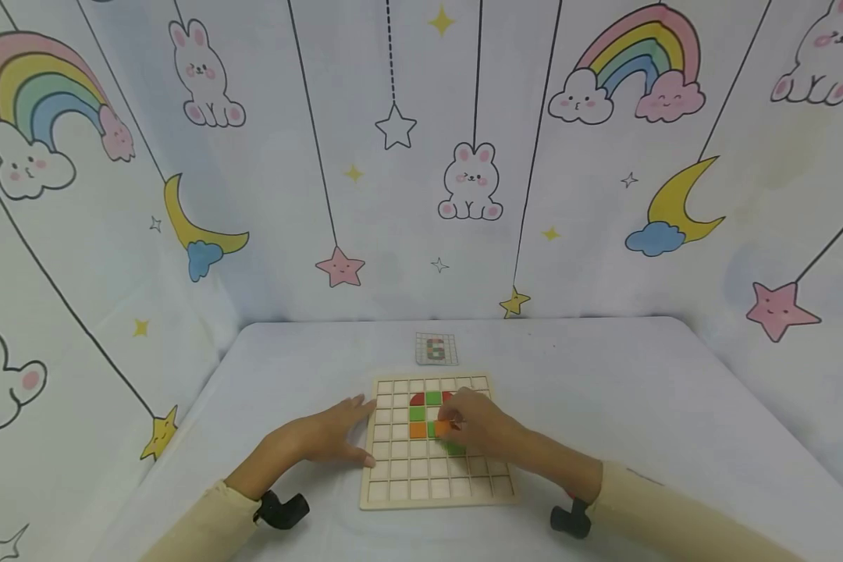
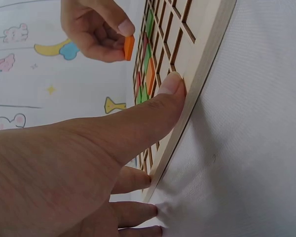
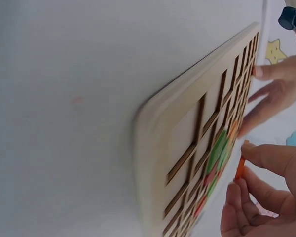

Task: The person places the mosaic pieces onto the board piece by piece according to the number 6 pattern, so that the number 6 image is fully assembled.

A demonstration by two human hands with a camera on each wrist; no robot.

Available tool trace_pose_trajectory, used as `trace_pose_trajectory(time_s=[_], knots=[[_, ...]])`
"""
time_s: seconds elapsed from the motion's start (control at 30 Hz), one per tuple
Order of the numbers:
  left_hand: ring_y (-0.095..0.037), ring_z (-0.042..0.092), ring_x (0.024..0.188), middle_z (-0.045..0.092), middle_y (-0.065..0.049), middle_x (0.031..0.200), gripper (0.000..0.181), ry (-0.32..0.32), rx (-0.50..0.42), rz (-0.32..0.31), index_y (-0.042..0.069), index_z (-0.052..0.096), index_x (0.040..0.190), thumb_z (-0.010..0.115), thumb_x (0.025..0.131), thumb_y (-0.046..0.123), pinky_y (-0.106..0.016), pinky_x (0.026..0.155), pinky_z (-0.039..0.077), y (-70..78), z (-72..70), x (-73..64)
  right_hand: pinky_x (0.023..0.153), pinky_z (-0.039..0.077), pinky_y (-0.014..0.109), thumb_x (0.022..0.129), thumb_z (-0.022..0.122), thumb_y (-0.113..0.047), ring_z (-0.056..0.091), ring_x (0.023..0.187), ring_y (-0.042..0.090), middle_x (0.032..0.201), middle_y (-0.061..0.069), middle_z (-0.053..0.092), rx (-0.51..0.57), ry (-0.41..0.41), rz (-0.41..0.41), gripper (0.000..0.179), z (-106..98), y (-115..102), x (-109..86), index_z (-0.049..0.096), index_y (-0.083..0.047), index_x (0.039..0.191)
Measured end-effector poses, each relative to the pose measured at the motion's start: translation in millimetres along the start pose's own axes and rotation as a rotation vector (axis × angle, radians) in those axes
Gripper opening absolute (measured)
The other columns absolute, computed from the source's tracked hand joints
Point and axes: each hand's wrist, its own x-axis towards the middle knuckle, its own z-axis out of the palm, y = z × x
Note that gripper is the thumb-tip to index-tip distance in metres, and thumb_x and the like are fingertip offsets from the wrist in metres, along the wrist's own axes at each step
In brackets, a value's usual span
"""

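Observation:
A pale wooden grid board [image 1: 439, 490] lies on the white table. Green, red and orange tiles sit in some of its upper and middle cells, among them a green tile [image 1: 417, 414] and an orange tile [image 1: 417, 430]. My left hand [image 1: 330, 431] rests on the board's left edge, thumb and fingers spread. Over the board's middle, my right hand [image 1: 483, 421] pinches a loose orange tile [image 2: 129, 48] between thumb and finger, tilted and above the grid. Part of the tile pattern is hidden beneath the right hand.
Behind the board lies a small card [image 1: 436, 349] with a gridded figure like a 6. White cloth covers the table [image 1: 576, 375]. A patterned backdrop [image 1: 421, 179] with rabbits, stars and rainbows rises behind. Black straps with small devices sit on both wrists.

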Motion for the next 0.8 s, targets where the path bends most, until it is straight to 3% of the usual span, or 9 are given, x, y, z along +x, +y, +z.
trace_pose_trajectory(time_s=[0.1,0.17,0.3,0.47,0.8], knots=[[-0.041,0.023,0.160,0.025,-0.025,0.172,0.105,0.002,0.012,0.001,0.007,0.034,0.165,0.086,0.085,0.050,-0.059,0.128,0.027,0.0,-0.6,0.1,0.078,0.055,0.029,0.091,0.081,-0.009,0.057,0.089,0.015,0.099,0.004,0.066,0.003,-0.013,-0.076,0.017,5,-7,5.4,0.074,-0.002,0.105],[-0.041,0.024,0.160,0.025,-0.025,0.172,0.105,0.000,0.017,0.003,0.007,0.033,0.165,0.086,0.085,0.050,-0.059,0.128,0.027,-0.2,-0.9,-0.1,0.081,0.055,0.029,0.091,0.082,-0.011,0.058,0.092,0.015,0.103,0.005,0.068,0.007,-0.032,-0.078,0.021,9,-13,8.9,0.074,-0.001,0.107],[-0.042,0.024,0.160,0.025,-0.025,0.172,0.105,0.001,0.016,0.010,0.007,0.033,0.165,0.086,0.086,0.050,-0.060,0.128,0.027,-0.9,-0.9,-0.3,0.089,0.056,0.031,0.090,0.083,-0.015,0.057,0.098,0.013,0.109,0.001,0.068,-0.015,-0.069,-0.027,0.025,17,-25,14.1,0.075,-0.004,0.111],[-0.042,0.023,0.160,0.025,-0.025,0.172,0.105,0.002,0.013,0.014,0.007,0.033,0.166,0.085,0.086,0.051,-0.059,0.128,0.027,-1.4,0.1,-0.4,0.082,0.055,0.024,0.089,0.085,-0.014,0.057,0.092,0.010,0.105,0.000,0.067,-0.045,-0.084,-0.015,0.023,23,-32,15.4,0.076,-0.005,0.108],[-0.041,0.023,0.160,0.025,-0.024,0.172,0.105,0.002,0.011,0.009,0.008,0.033,0.165,0.085,0.085,0.051,-0.059,0.128,0.027,-1.9,0.3,0.0,0.085,0.058,0.029,0.090,0.084,-0.011,0.061,0.094,0.011,0.105,0.001,0.068,-0.047,-0.097,0.049,0.021,28,-32,14.1,0.077,-0.007,0.109]])
